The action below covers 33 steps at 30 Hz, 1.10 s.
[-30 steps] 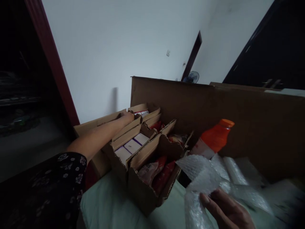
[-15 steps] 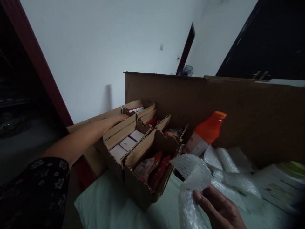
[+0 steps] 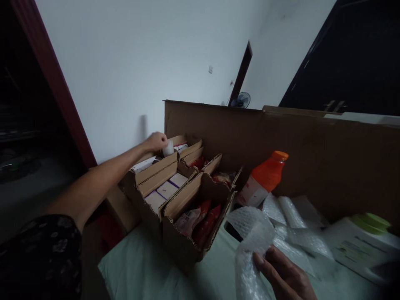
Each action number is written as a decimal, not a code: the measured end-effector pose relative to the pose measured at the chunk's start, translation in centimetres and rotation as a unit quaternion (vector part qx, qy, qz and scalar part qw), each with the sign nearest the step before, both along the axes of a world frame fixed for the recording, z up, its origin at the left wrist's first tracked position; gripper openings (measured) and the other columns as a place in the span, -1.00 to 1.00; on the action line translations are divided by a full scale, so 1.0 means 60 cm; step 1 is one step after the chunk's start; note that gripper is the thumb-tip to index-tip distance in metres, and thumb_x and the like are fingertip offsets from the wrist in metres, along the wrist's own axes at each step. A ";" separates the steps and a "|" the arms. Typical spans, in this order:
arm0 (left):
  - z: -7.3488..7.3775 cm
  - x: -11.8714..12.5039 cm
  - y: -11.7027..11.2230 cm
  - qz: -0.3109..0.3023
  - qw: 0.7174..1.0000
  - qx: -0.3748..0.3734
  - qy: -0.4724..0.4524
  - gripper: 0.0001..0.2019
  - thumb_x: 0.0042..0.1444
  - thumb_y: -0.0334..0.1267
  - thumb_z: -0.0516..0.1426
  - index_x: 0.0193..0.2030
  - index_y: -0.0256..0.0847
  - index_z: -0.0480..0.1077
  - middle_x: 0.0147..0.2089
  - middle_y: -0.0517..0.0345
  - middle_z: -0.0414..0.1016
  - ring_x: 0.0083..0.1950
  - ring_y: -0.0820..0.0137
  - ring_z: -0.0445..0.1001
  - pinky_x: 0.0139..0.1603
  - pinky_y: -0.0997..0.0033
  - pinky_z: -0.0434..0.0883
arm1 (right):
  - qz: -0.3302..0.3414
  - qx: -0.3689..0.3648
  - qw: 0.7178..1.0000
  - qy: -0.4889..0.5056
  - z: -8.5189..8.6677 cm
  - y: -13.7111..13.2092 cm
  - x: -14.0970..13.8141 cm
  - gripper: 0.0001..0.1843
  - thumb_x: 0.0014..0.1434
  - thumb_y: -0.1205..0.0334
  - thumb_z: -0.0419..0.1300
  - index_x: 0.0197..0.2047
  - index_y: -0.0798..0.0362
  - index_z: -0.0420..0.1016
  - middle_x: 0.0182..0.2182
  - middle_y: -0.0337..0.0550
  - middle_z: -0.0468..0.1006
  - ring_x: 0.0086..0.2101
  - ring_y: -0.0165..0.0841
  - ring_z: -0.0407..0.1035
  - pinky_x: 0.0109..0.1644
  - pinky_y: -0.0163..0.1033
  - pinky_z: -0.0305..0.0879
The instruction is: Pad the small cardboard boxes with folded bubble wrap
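Head view. The packet carton [image 3: 178, 252], an open cardboard box holding red packets [image 3: 208, 225], stands on a pale green cloth [image 3: 140, 262] and serves as the landmark. Beyond it and to its left, the left hand [image 3: 157, 141] is closed on a small white item [image 3: 168, 148] (its outline blurred by motion), at the far end of a second open box [image 3: 130, 188]. To the right of the packet carton, the right hand [image 3: 286, 273] pinches a strip of bubble wrap [image 3: 251, 246] between thumb and fingers. White boxes with purple edges [image 3: 167, 190] sit just beside the packet carton, on its left. Behind it to the right is an orange bottle [image 3: 265, 177]; well to its right, a white container with a green lid [image 3: 362, 241]. A brown cardboard panel [image 3: 215, 125] rises behind the packet carton.
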<state>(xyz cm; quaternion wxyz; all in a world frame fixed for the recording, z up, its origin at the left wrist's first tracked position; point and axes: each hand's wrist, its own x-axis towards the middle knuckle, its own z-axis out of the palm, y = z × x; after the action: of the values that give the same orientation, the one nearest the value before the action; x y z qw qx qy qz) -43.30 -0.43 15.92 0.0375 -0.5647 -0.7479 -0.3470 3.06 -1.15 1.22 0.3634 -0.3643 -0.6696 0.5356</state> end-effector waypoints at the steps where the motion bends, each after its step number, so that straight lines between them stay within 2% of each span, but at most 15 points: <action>1: 0.025 0.000 -0.016 0.020 0.999 0.034 0.001 -0.82 0.16 -0.27 0.12 -0.33 -0.32 0.50 -0.39 0.15 0.49 -0.32 0.39 0.43 -0.31 0.43 0.38 | -0.011 0.010 1.000 0.011 0.003 0.002 -0.001 -0.64 0.02 -0.09 0.42 -0.37 0.03 0.52 -0.46 -0.16 0.49 -0.42 -0.33 0.41 -0.37 -0.37 0.43; 3: 0.073 0.022 -0.058 0.020 0.993 0.114 -0.005 -0.82 0.10 -0.28 0.08 -0.38 -0.29 0.47 -0.46 0.18 0.44 -0.39 0.43 0.36 -0.37 0.45 0.32 | -0.036 0.039 0.997 0.048 0.018 0.005 -0.013 -0.65 0.03 -0.06 0.42 -0.38 0.03 0.51 -0.47 -0.19 0.46 -0.41 -0.34 0.41 -0.39 -0.39 0.40; 5: 0.102 0.081 -0.101 -0.060 0.983 0.174 -0.020 -0.86 0.02 -0.27 0.11 -0.39 -0.27 0.47 -0.44 0.18 0.45 -0.42 0.46 0.33 -0.38 0.45 0.30 | -0.043 0.070 0.993 0.090 0.042 0.006 -0.038 -0.67 0.06 -0.05 0.41 -0.30 0.03 0.54 -0.43 -0.17 0.49 -0.36 -0.32 0.43 -0.33 -0.36 0.42; 6: 0.108 0.122 -0.119 -0.115 0.979 0.165 -0.015 -0.87 -0.01 -0.28 0.12 -0.41 -0.27 0.47 -0.43 0.18 0.47 -0.41 0.45 0.34 -0.36 0.44 0.31 | -0.041 0.084 0.990 0.107 0.057 0.004 -0.053 -0.66 0.08 -0.05 0.40 -0.23 0.02 0.56 -0.38 -0.16 0.52 -0.32 -0.30 0.45 -0.28 -0.34 0.44; 8: 0.099 0.214 -0.144 -0.227 0.971 0.077 0.007 -0.89 0.01 -0.30 0.12 -0.41 -0.24 0.48 -0.39 0.17 0.52 -0.37 0.44 0.40 -0.33 0.45 0.32 | -0.027 0.110 0.984 0.141 0.087 -0.003 -0.087 -0.58 0.14 -0.08 0.35 -0.03 0.00 0.55 -0.22 -0.10 0.57 -0.21 -0.27 0.47 -0.16 -0.28 0.45; 11: 0.057 0.331 -0.149 -0.304 0.952 0.007 0.037 -0.90 0.08 -0.37 0.12 -0.38 -0.20 0.47 -0.38 0.19 0.54 -0.39 0.45 0.40 -0.32 0.44 0.31 | 0.052 0.137 0.973 0.178 0.122 -0.023 -0.129 -0.27 0.13 -0.19 0.32 0.27 -0.05 0.35 0.10 0.00 0.51 0.03 -0.15 0.43 0.04 -0.15 0.42; 14: 0.023 0.382 -0.130 -0.359 0.933 -0.034 -0.004 -0.91 0.08 -0.42 0.13 -0.41 -0.22 0.43 -0.35 0.18 0.56 -0.34 0.43 0.44 -0.31 0.45 0.35 | 0.078 0.148 0.974 0.152 0.132 -0.038 -0.137 -0.18 0.02 -0.20 0.39 0.26 -0.02 0.34 0.10 -0.01 0.51 0.03 -0.13 0.43 0.04 -0.13 0.41; 16: 0.023 0.374 -0.111 -0.387 0.920 -0.041 -0.045 -0.93 0.10 -0.39 0.15 -0.31 -0.25 0.47 -0.30 0.17 0.58 -0.29 0.42 0.48 -0.28 0.47 0.39 | 0.038 0.105 0.986 0.121 0.123 -0.032 -0.116 -0.34 0.02 -0.17 0.40 0.09 0.01 0.45 -0.13 -0.08 0.60 -0.19 -0.23 0.49 -0.15 -0.22 0.44; 18: 0.042 0.339 -0.086 -0.353 0.934 0.002 -0.051 -0.83 0.13 -0.32 0.17 -0.15 -0.27 0.51 -0.23 0.13 0.61 -0.24 0.41 0.51 -0.22 0.46 0.42 | 0.007 0.011 0.994 0.104 0.101 -0.011 -0.079 -0.43 0.00 -0.18 0.41 -0.05 0.02 0.49 -0.37 -0.17 0.58 -0.45 -0.34 0.41 -0.40 -0.30 0.37; 21: 0.082 0.258 -0.026 -0.155 0.984 0.084 0.025 -0.72 0.23 -0.27 0.10 0.00 -0.30 0.50 -0.04 0.03 0.61 -0.08 0.37 0.53 -0.02 0.41 0.42 | -0.013 -0.122 0.987 0.100 0.042 0.035 -0.021 -0.37 -0.15 -0.20 0.47 -0.12 0.02 0.51 -0.54 -0.26 0.48 -0.62 -0.42 0.27 -0.60 -0.35 0.20; 23: 0.095 0.201 0.024 -0.001 0.995 -0.008 0.096 -0.70 0.30 -0.35 0.01 0.07 -0.26 0.48 0.09 0.05 0.56 0.09 0.36 0.48 0.12 0.42 0.37 | 0.001 -0.162 0.982 0.092 -0.011 0.061 0.002 -0.38 -0.20 -0.22 0.48 -0.19 0.04 0.54 -0.58 -0.26 0.45 -0.63 -0.43 0.24 -0.61 -0.35 0.18; 24: 0.095 0.177 0.048 0.027 0.993 -0.046 0.101 -0.71 0.29 -0.39 0.02 0.05 -0.29 0.49 0.10 0.00 0.56 0.13 0.31 0.47 0.15 0.38 0.37 | 0.011 -0.170 0.982 0.086 -0.038 0.071 0.008 -0.39 -0.22 -0.22 0.49 -0.23 0.05 0.55 -0.58 -0.24 0.46 -0.62 -0.42 0.26 -0.59 -0.35 0.19; 28: 0.061 0.113 0.126 0.034 0.976 -0.194 0.094 -0.78 0.28 -0.25 0.18 0.00 -0.27 0.49 0.08 0.00 0.52 0.06 0.22 0.51 0.06 0.17 0.49 | 0.092 -0.191 0.976 0.054 -0.123 0.089 0.005 -0.39 -0.26 -0.24 0.50 -0.29 0.08 0.59 -0.44 -0.14 0.55 -0.50 -0.37 0.36 -0.44 -0.32 0.27; 31: 0.031 0.089 0.157 0.014 0.959 -0.272 0.081 -0.67 0.28 -0.12 0.19 0.10 -0.24 0.42 0.11 0.01 0.48 0.01 0.23 0.52 -0.02 0.12 0.54 | 0.150 -0.214 0.964 0.053 -0.149 0.094 0.000 -0.33 -0.25 -0.25 0.50 -0.20 0.08 0.62 -0.40 -0.13 0.56 -0.47 -0.39 0.36 -0.40 -0.34 0.25; 33: 0.021 0.076 0.169 0.001 0.955 -0.284 0.083 -0.66 0.29 -0.13 0.18 0.13 -0.24 0.40 0.12 -0.02 0.47 0.02 0.24 0.52 -0.01 0.11 0.54 | 0.153 -0.226 0.960 0.062 -0.151 0.095 0.002 -0.33 -0.20 -0.24 0.48 -0.14 0.07 0.62 -0.39 -0.13 0.56 -0.47 -0.40 0.35 -0.40 -0.34 0.23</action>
<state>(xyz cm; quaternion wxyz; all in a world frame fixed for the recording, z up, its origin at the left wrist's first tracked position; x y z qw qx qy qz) -38.75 9.70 17.17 -0.0620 -0.5783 -0.8103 -0.0720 3.20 4.58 -7.86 0.2263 -0.2966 -0.5551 0.7434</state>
